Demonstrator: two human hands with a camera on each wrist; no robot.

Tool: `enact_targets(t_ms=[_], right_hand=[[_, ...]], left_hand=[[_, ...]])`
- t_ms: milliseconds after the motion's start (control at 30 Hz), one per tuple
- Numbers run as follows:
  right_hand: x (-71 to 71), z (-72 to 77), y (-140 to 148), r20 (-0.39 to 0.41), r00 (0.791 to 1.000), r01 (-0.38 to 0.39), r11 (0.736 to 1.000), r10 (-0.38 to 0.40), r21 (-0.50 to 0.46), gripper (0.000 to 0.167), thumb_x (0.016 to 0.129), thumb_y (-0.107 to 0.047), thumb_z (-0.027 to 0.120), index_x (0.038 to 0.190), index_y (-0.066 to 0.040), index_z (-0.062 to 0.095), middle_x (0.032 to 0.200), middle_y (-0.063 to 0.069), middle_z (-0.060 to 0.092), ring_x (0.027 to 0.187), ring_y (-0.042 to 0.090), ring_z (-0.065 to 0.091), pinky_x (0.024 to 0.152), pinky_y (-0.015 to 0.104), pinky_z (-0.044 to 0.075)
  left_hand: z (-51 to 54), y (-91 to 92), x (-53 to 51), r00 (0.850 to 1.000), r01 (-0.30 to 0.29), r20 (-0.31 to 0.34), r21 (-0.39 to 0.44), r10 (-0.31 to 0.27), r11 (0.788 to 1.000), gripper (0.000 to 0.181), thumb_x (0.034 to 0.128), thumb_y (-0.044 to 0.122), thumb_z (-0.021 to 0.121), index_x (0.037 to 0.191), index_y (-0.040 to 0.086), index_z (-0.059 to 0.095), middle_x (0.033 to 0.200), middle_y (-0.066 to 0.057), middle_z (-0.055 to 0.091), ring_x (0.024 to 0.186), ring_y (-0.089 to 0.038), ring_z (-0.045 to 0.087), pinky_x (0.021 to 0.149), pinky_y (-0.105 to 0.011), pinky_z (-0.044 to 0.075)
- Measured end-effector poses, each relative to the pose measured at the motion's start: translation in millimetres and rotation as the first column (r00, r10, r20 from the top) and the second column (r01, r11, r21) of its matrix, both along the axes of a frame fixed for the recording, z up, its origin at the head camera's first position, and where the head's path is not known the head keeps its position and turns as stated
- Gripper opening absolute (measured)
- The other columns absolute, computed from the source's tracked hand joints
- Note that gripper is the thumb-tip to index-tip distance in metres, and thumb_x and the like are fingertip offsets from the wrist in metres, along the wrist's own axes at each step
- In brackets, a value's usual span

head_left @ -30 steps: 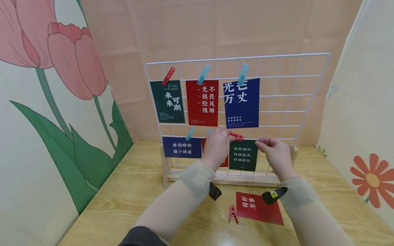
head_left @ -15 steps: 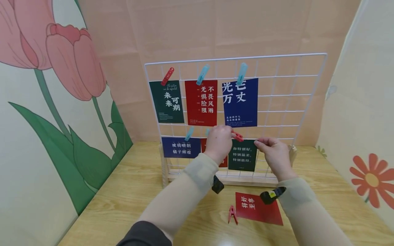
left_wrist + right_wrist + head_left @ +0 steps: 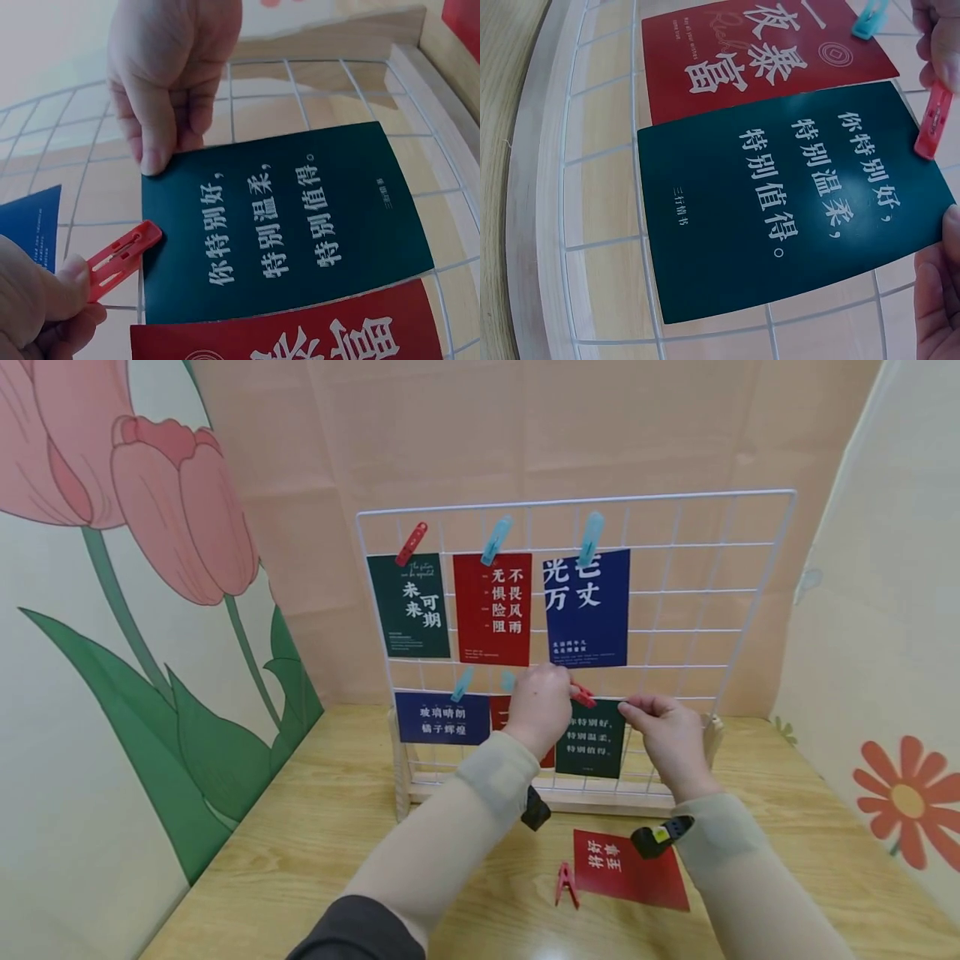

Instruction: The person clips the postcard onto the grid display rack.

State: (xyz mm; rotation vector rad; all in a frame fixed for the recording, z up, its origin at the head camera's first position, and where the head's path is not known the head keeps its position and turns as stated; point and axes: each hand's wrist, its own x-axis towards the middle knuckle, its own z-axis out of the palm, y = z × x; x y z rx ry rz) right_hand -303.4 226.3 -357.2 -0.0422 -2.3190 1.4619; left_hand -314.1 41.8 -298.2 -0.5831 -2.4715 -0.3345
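My left hand (image 3: pixel 538 710) pinches a red clothespin (image 3: pixel 124 259), whose tip overlaps the top edge of a dark green card (image 3: pixel 588 747) with white writing. That card lies against a white wire grid (image 3: pixel 678 631). At its upper right corner, my right hand (image 3: pixel 670 739) pinches the card between thumb and fingers. Beside it hangs a red card (image 3: pixel 769 56), partly behind my left hand in the head view, with a light blue clothespin (image 3: pixel 870 19) at its edge. Left of that, a blue card (image 3: pixel 442 718) is held by another light blue clothespin (image 3: pixel 462 683).
Along the grid's upper row hang a green card (image 3: pixel 409 610), a red card (image 3: pixel 492 610) and a blue card (image 3: pixel 587 618), each under a clothespin. On the wooden table (image 3: pixel 322 827) lie a red card (image 3: pixel 637 872) and a red clothespin (image 3: pixel 567 885).
My left hand has shifted slightly right, and the red clothespin has turned from nearly level to slanting down toward the green card's top edge. My right hand keeps its pinch on the corner.
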Motion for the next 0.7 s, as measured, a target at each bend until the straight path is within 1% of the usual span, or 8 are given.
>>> enact_targets(t_ms=[133,267,400,533,700], right_hand=[[-0.4,-1.8,-1.4,-0.009,1.0,0.023,1.0,-0.023,0.017,0.041,0.094,-0.04,0.06,0.109,-0.003,0.065,0.104,0.012,0.064,0.093,0.018,0.056,0.077,0.029,0.043],[-1.9,-4.2,-2.6,-0.021,0.998,0.059,0.998,-0.059,0.024,0.04,0.094,-0.041,0.06,0.108,-0.005,0.066,0.102,0.01,0.065,0.091,0.016,0.056,0.075,0.026,0.044],[-4.4,-6.4,-3.6,-0.029,0.996,0.081,0.997,-0.08,0.01,0.039,0.093,-0.041,0.061,0.108,-0.005,0.066,0.101,0.01,0.065,0.091,0.017,0.055,0.076,0.026,0.044],[-5.8,-8.5,-4.5,-0.027,0.995,0.091,0.996,-0.091,-0.006,0.038,0.093,-0.042,0.06,0.108,-0.007,0.066,0.102,0.009,0.064,0.094,0.018,0.054,0.079,0.028,0.043],[-7.4,-11.1,-5.4,-0.02,0.995,0.092,0.995,-0.093,-0.029,0.039,0.093,-0.043,0.06,0.11,-0.008,0.065,0.104,0.007,0.064,0.096,0.017,0.055,0.081,0.028,0.044]], left_hand=[[-0.1,-0.8,1.6,1.0,0.018,0.018,0.006,-0.018,1.0,0.014,0.0936,0.022,0.064,0.095,0.011,0.072,0.089,0.0,0.067,0.084,-0.014,0.058,0.085,-0.025,0.048],[1.8,-0.7,4.2,0.997,0.021,0.067,0.03,-0.023,0.999,0.015,0.0933,0.021,0.064,0.098,0.01,0.072,0.092,0.0,0.067,0.086,-0.014,0.057,0.088,-0.025,0.047],[4.7,0.1,5.3,0.994,0.011,0.11,0.029,-0.014,1.0,0.012,0.0921,0.016,0.065,0.1,0.01,0.072,0.094,0.0,0.066,0.089,-0.014,0.057,0.089,-0.025,0.048],[8.1,1.3,4.8,0.991,0.001,0.137,0.019,-0.004,1.0,0.011,0.0914,0.009,0.065,0.099,0.012,0.073,0.093,0.001,0.065,0.089,-0.013,0.057,0.087,-0.025,0.048],[10.4,3.2,4.2,0.987,-0.013,0.161,0.015,0.01,1.0,0.01,0.0906,0.011,0.067,0.099,0.013,0.073,0.093,0.001,0.064,0.085,-0.012,0.056,0.086,-0.025,0.049]])
